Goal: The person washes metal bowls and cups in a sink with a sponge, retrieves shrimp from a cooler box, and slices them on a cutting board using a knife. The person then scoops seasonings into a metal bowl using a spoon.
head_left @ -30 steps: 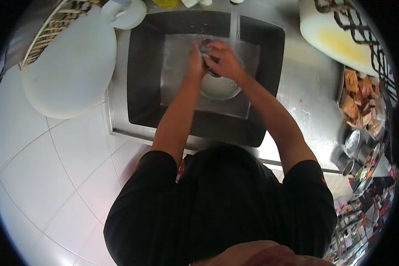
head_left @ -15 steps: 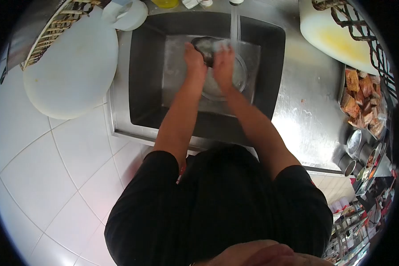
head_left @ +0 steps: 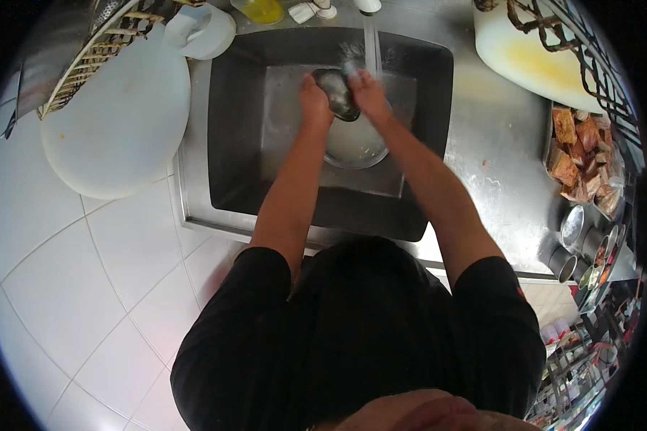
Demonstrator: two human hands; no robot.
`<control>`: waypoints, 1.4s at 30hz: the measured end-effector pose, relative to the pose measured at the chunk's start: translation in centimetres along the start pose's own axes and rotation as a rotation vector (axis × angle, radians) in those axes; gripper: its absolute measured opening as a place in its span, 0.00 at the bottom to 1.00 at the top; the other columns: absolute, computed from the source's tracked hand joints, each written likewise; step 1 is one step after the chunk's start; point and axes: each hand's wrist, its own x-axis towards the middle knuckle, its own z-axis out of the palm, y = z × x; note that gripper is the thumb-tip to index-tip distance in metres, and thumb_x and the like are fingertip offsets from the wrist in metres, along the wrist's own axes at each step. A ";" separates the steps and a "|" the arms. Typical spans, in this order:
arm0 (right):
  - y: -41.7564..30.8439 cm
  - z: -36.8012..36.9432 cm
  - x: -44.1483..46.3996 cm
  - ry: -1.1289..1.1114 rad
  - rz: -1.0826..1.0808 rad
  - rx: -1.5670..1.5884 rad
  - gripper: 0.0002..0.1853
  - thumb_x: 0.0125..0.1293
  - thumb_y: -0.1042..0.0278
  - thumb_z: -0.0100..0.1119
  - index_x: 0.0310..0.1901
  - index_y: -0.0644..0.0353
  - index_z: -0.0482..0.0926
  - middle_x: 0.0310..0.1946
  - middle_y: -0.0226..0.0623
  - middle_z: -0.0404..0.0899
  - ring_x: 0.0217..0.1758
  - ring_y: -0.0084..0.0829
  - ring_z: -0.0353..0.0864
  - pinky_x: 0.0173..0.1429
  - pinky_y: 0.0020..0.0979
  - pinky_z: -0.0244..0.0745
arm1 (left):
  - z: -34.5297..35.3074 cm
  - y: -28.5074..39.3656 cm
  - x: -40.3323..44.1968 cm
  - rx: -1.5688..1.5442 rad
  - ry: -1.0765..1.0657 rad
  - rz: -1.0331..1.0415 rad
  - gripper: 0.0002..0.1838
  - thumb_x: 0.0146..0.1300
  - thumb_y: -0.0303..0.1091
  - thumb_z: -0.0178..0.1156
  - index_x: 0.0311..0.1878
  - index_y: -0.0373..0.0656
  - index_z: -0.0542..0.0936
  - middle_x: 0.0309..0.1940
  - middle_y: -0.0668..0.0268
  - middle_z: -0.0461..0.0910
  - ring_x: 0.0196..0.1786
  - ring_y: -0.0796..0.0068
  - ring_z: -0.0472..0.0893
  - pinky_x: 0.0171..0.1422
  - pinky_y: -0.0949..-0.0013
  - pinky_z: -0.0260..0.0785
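Over the steel sink [head_left: 287, 161], my left hand [head_left: 315, 99] grips a small, dark, shiny metal bowl [head_left: 336, 93] by its left side. My right hand [head_left: 369, 95] is at the bowl's right edge, with its fingers curled round a pale, greyish thing [head_left: 349, 70] too blurred to name. Water [head_left: 372, 47] runs down from the tap [head_left: 367, 6] just beyond my right fingers, and droplets spray near it. Beneath both hands a wide round basin [head_left: 356, 164] sits on the sink floor, partly hidden by them.
Left of the sink are a big white round board [head_left: 115, 136] and a white tub [head_left: 208, 36]. A yellow-liquid container [head_left: 262, 10] stands behind. On the right counter [head_left: 489, 194] are a tray of browned meat chunks [head_left: 579, 154] and several metal cups [head_left: 564, 262]. Wicker baskets [head_left: 75, 75] overhang.
My right hand has shifted slightly right and tilted, off the front of the dark bowl. More of the bowl shows, and spray now appears by the stream. My left hand keeps its hold.
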 end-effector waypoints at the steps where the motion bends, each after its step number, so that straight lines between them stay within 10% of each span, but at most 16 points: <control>1: 0.1 -0.4 -0.4 -0.043 0.031 0.049 0.25 0.70 0.53 0.52 0.59 0.65 0.73 0.52 0.54 0.78 0.53 0.42 0.80 0.55 0.38 0.72 | -0.2 -0.3 0.0 -0.023 -0.024 -0.008 0.27 0.77 0.48 0.37 0.60 0.31 0.69 0.56 0.52 0.74 0.54 0.56 0.78 0.58 0.56 0.71; 7: 3.1 -4.2 4.3 -0.167 0.484 0.997 0.19 0.69 0.59 0.54 0.57 0.59 0.77 0.49 0.46 0.80 0.51 0.38 0.80 0.57 0.38 0.72 | 2.7 -0.6 -0.7 0.182 -0.099 0.047 0.27 0.76 0.49 0.42 0.55 0.31 0.74 0.49 0.54 0.77 0.47 0.61 0.79 0.50 0.63 0.72; 13: -5.6 -7.5 2.7 -0.172 -0.174 0.135 0.21 0.64 0.55 0.58 0.51 0.63 0.80 0.42 0.47 0.83 0.49 0.41 0.83 0.54 0.38 0.74 | 5.1 -4.8 5.4 0.009 -0.291 0.036 0.28 0.75 0.50 0.43 0.55 0.30 0.74 0.50 0.54 0.77 0.50 0.62 0.78 0.52 0.61 0.71; 16: -3.9 -6.3 4.8 -0.136 -0.117 -0.061 0.14 0.62 0.64 0.56 0.48 0.57 0.83 0.40 0.38 0.83 0.39 0.32 0.83 0.47 0.34 0.77 | 5.1 -2.8 2.6 0.044 -0.194 0.059 0.28 0.75 0.50 0.42 0.54 0.30 0.74 0.50 0.53 0.77 0.48 0.61 0.78 0.51 0.60 0.71; 20: 4.0 -2.0 6.6 -0.067 0.259 0.517 0.24 0.61 0.55 0.62 0.48 0.70 0.73 0.40 0.53 0.81 0.44 0.41 0.82 0.45 0.42 0.75 | 5.1 -2.3 3.1 -0.069 -0.111 0.120 0.28 0.75 0.51 0.40 0.55 0.31 0.73 0.48 0.53 0.78 0.47 0.61 0.78 0.50 0.58 0.70; 23: -3.3 -0.2 -2.5 0.227 0.134 0.193 0.25 0.64 0.55 0.60 0.53 0.67 0.69 0.51 0.54 0.75 0.48 0.40 0.79 0.45 0.43 0.74 | 4.2 -2.3 4.5 -0.010 -0.049 0.168 0.28 0.75 0.51 0.40 0.56 0.31 0.72 0.49 0.54 0.77 0.49 0.60 0.78 0.52 0.59 0.70; 26: -2.9 -0.4 -3.6 0.331 0.645 0.673 0.25 0.64 0.54 0.60 0.56 0.63 0.68 0.60 0.50 0.68 0.53 0.40 0.76 0.48 0.41 0.74 | 4.2 -1.1 2.2 0.031 -0.032 0.138 0.28 0.76 0.50 0.41 0.57 0.30 0.72 0.50 0.54 0.77 0.50 0.60 0.77 0.54 0.59 0.69; 29: 0.5 -4.7 -2.4 -0.064 0.718 1.550 0.22 0.63 0.57 0.62 0.52 0.62 0.72 0.52 0.44 0.75 0.48 0.37 0.79 0.50 0.39 0.75 | 5.0 -0.9 0.6 0.010 -0.016 0.025 0.27 0.76 0.48 0.41 0.57 0.29 0.71 0.52 0.53 0.76 0.52 0.60 0.76 0.57 0.60 0.68; 33: 1.0 -6.6 0.1 -0.076 0.601 1.533 0.17 0.63 0.59 0.61 0.48 0.61 0.76 0.44 0.39 0.80 0.46 0.38 0.81 0.53 0.41 0.75 | 2.7 -4.1 3.3 0.275 -0.086 0.218 0.24 0.75 0.43 0.43 0.61 0.32 0.71 0.55 0.51 0.75 0.55 0.57 0.75 0.62 0.61 0.65; 36: -0.9 -7.8 1.8 -0.124 0.515 1.512 0.15 0.67 0.61 0.55 0.51 0.60 0.77 0.47 0.40 0.81 0.51 0.44 0.80 0.62 0.47 0.72 | 2.2 -6.9 4.6 0.772 0.084 0.740 0.22 0.75 0.41 0.41 0.57 0.33 0.75 0.53 0.50 0.76 0.54 0.57 0.76 0.60 0.62 0.65; 39: -3.3 -7.2 2.7 -0.117 0.533 1.660 0.17 0.70 0.57 0.51 0.51 0.61 0.76 0.48 0.42 0.81 0.53 0.45 0.79 0.61 0.47 0.72 | 4.1 -4.8 0.1 0.391 -0.173 0.393 0.23 0.75 0.42 0.39 0.52 0.32 0.77 0.52 0.50 0.76 0.54 0.58 0.76 0.60 0.62 0.65; 42: -5.0 -4.3 2.0 -0.024 0.575 1.394 0.23 0.70 0.51 0.51 0.55 0.62 0.75 0.52 0.42 0.80 0.54 0.42 0.79 0.58 0.43 0.73 | 3.8 -4.7 0.0 0.597 -0.337 0.563 0.27 0.75 0.51 0.40 0.54 0.36 0.76 0.54 0.54 0.77 0.55 0.61 0.76 0.60 0.61 0.66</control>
